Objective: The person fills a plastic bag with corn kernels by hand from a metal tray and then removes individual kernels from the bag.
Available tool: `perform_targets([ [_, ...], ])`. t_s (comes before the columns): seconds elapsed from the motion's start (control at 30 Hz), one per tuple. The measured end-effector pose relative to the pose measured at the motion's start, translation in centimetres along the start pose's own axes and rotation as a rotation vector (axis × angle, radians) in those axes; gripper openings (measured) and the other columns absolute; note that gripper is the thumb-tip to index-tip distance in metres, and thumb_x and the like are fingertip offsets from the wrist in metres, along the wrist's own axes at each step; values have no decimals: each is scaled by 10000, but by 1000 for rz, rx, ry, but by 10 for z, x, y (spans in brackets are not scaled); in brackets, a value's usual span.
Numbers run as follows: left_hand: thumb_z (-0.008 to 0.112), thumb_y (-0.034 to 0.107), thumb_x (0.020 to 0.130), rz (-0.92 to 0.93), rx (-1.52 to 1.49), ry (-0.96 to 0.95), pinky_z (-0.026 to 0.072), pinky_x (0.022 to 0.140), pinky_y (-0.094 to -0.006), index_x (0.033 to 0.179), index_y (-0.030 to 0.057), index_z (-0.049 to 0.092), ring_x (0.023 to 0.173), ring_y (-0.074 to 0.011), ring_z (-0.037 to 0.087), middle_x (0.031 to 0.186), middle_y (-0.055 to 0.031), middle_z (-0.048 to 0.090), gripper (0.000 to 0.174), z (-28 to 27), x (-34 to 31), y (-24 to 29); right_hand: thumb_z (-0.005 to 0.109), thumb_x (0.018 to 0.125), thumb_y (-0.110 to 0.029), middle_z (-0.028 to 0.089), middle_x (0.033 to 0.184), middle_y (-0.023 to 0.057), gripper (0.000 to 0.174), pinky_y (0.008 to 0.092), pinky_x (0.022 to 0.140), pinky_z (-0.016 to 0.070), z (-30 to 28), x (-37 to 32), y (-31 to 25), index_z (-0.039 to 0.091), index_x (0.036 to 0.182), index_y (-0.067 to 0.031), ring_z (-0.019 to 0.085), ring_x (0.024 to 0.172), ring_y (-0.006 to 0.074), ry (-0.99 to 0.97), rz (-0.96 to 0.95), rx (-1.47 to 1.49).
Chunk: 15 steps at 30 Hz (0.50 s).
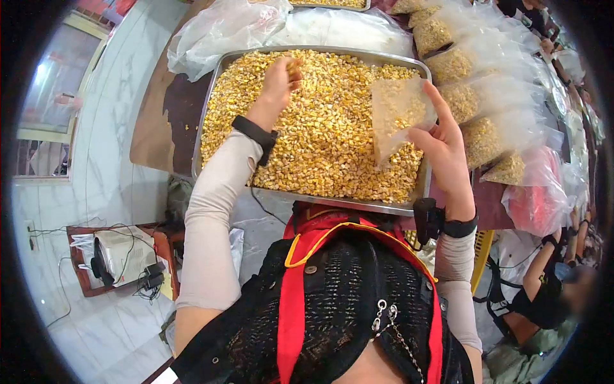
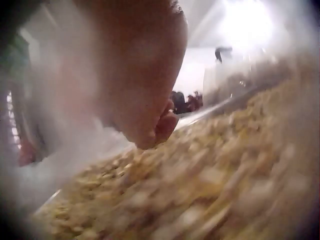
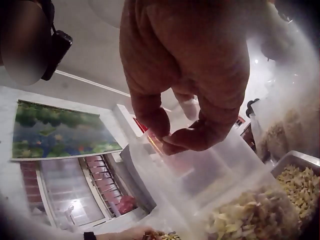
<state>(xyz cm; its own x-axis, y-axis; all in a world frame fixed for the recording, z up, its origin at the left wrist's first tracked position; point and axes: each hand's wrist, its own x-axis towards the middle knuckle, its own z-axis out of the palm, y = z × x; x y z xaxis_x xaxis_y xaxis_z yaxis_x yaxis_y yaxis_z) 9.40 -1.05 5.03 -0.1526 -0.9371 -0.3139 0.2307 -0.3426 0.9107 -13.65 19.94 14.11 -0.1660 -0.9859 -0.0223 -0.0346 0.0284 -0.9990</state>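
Observation:
A large metal tray (image 1: 313, 200) holds a thick layer of yellow dried corn kernels (image 1: 307, 141). Over its far left part my left hand (image 1: 276, 86) has curled fingers, with some kernels showing between them. In the left wrist view the same hand (image 2: 145, 85) hangs close over the blurred corn. My right hand (image 1: 448, 144) is at the tray's right side and holds a clear plastic bag (image 1: 400, 109) by its edge. Thumb and fingers pinch the bag's top in the right wrist view, and corn (image 3: 250, 212) shows in its lower part.
Several filled bags of corn (image 1: 451, 67) stand in a row right of the tray. Loose plastic bags (image 1: 230, 32) lie beyond it, near a second tray (image 1: 332, 5). A pink plastic bag (image 1: 537, 198) sits at the right edge. Another person (image 1: 543, 294) is at far right.

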Motion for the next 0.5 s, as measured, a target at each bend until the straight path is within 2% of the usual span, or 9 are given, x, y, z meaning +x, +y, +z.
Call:
perform_targets([
  [0.03, 473, 262, 839, 2, 2, 3, 368, 516, -297, 813, 61, 563, 590, -142, 464, 668, -34, 526, 222, -24, 12, -7, 487, 733, 95, 516, 895, -16, 684, 161, 532, 346, 2, 0, 3, 272, 1364, -56, 430, 643, 15, 14, -45, 33],
  [0.1, 464, 280, 815, 372, 899, 251, 442, 598, -363, 824, 36, 605, 665, -238, 576, 685, -96, 601, 282, -62, 31, -22, 483, 732, 95, 516, 905, -15, 684, 162, 532, 350, 3, 1, 1, 272, 1364, -57, 433, 642, 16, 20, -48, 53],
  [0.13, 464, 280, 815, 370, 898, 254, 442, 598, -363, 824, 36, 605, 665, -238, 576, 685, -96, 601, 282, -69, 36, -28, 480, 730, 95, 516, 916, -14, 684, 163, 533, 354, 4, 1, 1, 273, 1364, -58, 435, 641, 18, 26, -51, 69],
  [0.2, 465, 283, 807, 521, 1351, 213, 456, 686, -398, 823, 26, 615, 742, -324, 583, 759, -142, 618, 298, -79, 43, -37, 478, 728, 96, 516, 940, -13, 684, 163, 534, 354, 3, 2, 1, 277, 1363, -58, 434, 641, 18, 26, -37, 23],
  [0.3, 446, 258, 815, 794, 1517, 20, 430, 761, -430, 946, 57, 598, 835, -326, 568, 857, -157, 612, 284, -46, 22, -50, 478, 724, 96, 513, 991, -10, 683, 163, 537, 355, 7, 3, -1, 285, 1360, -59, 433, 645, 19, 31, -31, -11],
  [0.37, 457, 223, 817, 746, 1454, -248, 395, 804, -450, 1025, 81, 564, 903, -301, 547, 958, -137, 589, 274, -13, 3, -58, 479, 722, 96, 510, 1020, -7, 682, 164, 539, 356, 7, 4, -1, 290, 1359, -60, 432, 648, 20, 34, -40, -6],
  [0.43, 475, 157, 802, 660, 1761, -341, 368, 820, -446, 1075, 116, 545, 965, -287, 508, 1020, -109, 548, 284, 20, -30, -66, 478, 725, 94, 502, 1056, -1, 677, 162, 544, 355, 6, 4, 3, 291, 1358, -58, 429, 656, 20, 38, -39, -25],
  [0.47, 475, 157, 802, 657, 1759, -338, 368, 820, -446, 1075, 116, 545, 965, -287, 508, 1020, -109, 548, 284, 25, -38, -71, 478, 725, 94, 502, 1056, -1, 677, 162, 544, 355, 6, 5, 3, 291, 1358, -58, 429, 656, 20, 34, -39, -27],
  [0.5, 483, 151, 791, 823, 1798, -424, 381, 769, -431, 1136, 151, 508, 935, -272, 504, 979, -91, 543, 346, 28, -45, -75, 478, 727, 93, 505, 1045, -1, 679, 162, 546, 355, 6, 5, 4, 286, 1360, -60, 428, 656, 18, 31, -43, -15],
])
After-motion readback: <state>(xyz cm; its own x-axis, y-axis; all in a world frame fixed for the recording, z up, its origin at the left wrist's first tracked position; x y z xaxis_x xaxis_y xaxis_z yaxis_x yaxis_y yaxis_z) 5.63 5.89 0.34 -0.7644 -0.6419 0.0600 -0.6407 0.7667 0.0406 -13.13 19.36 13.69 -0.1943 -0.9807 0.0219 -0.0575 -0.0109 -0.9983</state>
